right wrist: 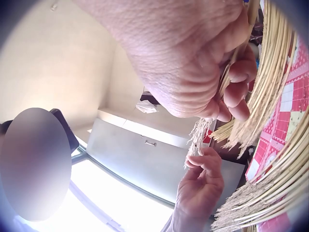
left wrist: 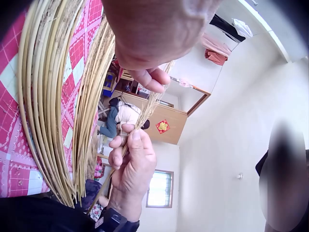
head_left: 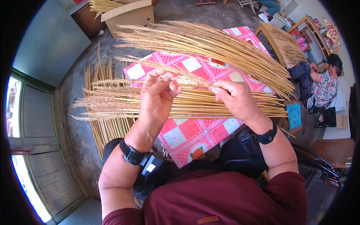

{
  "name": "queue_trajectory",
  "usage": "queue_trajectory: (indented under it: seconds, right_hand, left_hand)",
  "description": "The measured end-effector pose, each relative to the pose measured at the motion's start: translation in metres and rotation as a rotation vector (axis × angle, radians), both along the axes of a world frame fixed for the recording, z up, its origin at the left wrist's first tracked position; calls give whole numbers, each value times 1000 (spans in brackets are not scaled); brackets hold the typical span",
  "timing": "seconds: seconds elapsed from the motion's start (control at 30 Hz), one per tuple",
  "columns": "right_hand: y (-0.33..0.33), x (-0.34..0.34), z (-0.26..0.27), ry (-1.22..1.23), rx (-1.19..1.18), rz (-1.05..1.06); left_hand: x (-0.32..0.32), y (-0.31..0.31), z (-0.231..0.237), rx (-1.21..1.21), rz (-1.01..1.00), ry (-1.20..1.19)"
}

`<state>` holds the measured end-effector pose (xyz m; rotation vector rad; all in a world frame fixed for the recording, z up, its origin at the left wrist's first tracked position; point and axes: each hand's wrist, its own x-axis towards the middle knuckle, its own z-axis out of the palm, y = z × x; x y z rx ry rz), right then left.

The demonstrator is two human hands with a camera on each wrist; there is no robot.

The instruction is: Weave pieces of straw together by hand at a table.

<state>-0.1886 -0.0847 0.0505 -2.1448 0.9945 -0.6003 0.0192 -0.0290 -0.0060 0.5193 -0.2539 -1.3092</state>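
Well, closest to me is a person in a maroon shirt [head_left: 221,195], with a black strap and a small device on each wrist, both hands raised over a table spread with a pink patterned cloth [head_left: 183,137]. A single plumed stalk [head_left: 189,76] stretches between the hands, up above the cloth. The right hand [head_left: 238,99] grips it near the base of the feathery head, thumb pressed against curled fingers. The left hand [head_left: 155,95] is further along the plume, thumb and bent fingers pinching what look like thin wisps of it. Just under the hands, a loose bundle of stalks [head_left: 191,107] lies across the cloth, its fluffy heads hanging past the left-hand edge. Beyond it rests a second, larger bundle [head_left: 221,43], fanned at an angle, heads to the left too and cut ends to the right. More stalks [head_left: 116,129] lie down by the table's left side, and near the right side is a stool with a blue woven seat [head_left: 294,115]. Farther off, a person in a floral shirt [head_left: 324,88] and black cap sits beside a wooden table with stalks on it [head_left: 277,35], and across the floor stands an open cardboard box [head_left: 129,17].
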Motion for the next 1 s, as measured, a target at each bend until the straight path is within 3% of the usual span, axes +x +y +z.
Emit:
queue_trajectory:
  seconds: [0.2, 0.3, 0.4, 0.6, 1.0]
  right_hand:
    - [-1, 0, -1, 1, -2, -3]
    - [-1, -1, -1, -5, -15, 1]
    - [-1, -3, -2, 4, -38, 28]
    - [1, -3, -2, 18, -37, 20]
    - [1, -3, -4, 30, -29, 20]
  left_hand:
    - [10, 0, 0, -98, -101, -33]
    - [13, 0, 8, -20, -166, -98]
    - [15, 0, 8, 135, -223, -331]
    - [13, 2, 10, 199, -273, -407]
    - [9, 2, 9, 246, -235, -477]
